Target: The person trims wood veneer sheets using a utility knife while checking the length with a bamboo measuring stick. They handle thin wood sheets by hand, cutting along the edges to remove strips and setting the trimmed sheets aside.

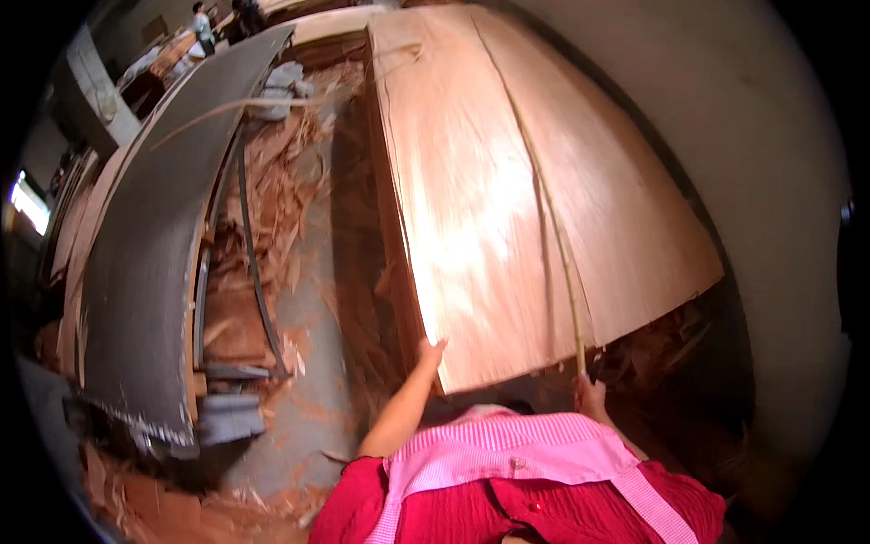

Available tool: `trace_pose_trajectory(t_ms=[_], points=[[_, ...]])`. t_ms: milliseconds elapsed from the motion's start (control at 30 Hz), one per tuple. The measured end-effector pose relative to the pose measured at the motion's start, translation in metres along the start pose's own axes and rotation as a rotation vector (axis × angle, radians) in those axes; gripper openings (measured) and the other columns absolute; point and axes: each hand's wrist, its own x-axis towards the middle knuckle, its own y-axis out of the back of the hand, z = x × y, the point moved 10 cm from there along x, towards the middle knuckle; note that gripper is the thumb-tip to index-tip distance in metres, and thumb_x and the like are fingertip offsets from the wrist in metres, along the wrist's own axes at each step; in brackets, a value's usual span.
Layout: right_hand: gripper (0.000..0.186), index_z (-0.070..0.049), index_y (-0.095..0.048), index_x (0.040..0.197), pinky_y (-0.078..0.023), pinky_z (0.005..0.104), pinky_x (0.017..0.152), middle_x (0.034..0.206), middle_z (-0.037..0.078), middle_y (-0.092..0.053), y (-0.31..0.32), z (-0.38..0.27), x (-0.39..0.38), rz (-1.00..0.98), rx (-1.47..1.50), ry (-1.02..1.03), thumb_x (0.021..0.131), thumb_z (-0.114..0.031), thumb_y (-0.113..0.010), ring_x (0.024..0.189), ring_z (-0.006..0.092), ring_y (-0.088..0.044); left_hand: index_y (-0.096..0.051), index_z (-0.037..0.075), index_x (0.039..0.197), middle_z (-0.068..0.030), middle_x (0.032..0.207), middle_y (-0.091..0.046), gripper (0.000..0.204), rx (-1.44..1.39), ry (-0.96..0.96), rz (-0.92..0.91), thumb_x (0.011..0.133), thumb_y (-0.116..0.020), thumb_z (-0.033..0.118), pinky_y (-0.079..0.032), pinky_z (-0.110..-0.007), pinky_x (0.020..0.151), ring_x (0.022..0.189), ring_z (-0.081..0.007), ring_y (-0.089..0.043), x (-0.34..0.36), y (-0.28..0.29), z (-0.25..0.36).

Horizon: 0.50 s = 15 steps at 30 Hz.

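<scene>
Long, thin wood veneer sheets [471, 272] lie stacked in front of me, pale and glossy under the light. My left hand [432, 352] is at the near left corner of the stack, thumb on top and fingers closed round the edge, partly hidden. In my right hand [591, 396], close to my body, is the near end of a long thin stick [564, 254]. The stick runs away from me over the veneer, along a lengthwise seam or crease. How many sheets are under my left hand I cannot tell.
A long dark-topped table [145, 236] stands on the left. Torn veneer scraps [272, 199] litter the floor between it and the stack. A curved dark strip [252, 245] crosses the scraps. A plain wall [770, 181] bounds the right. A person [203, 27] stands far back left.
</scene>
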Motion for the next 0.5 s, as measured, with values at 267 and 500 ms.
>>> trace_pose_trajectory(t_ms=[267,500], points=[[0.028,-0.006,-0.053,0.068,-0.025,0.0248,0.027,0.042,0.0,-0.038,-0.027,-0.035,-0.033,0.112,-0.031,-0.022,0.082,-0.031,-0.054,0.03,0.0107,-0.035,-0.058,-0.006,0.093,-0.0127,0.09,-0.061,0.032,-0.314,0.311,-0.206,0.074,-0.064,0.019,-0.043,-0.031,0.075,0.083,-0.02,-0.057,-0.014,-0.046,0.058],[0.028,-0.006,-0.056,0.066,-0.027,0.0226,0.033,0.046,-0.003,-0.041,-0.02,-0.009,-0.037,0.053,0.059,-0.01,0.079,-0.03,-0.06,0.035,0.0077,-0.037,-0.057,-0.005,0.097,-0.0128,0.093,-0.06,0.034,-0.466,0.346,-0.216,0.074,-0.064,0.019,-0.043,-0.032,0.075,0.083,-0.0202,-0.057,0.002,-0.056,0.042]])
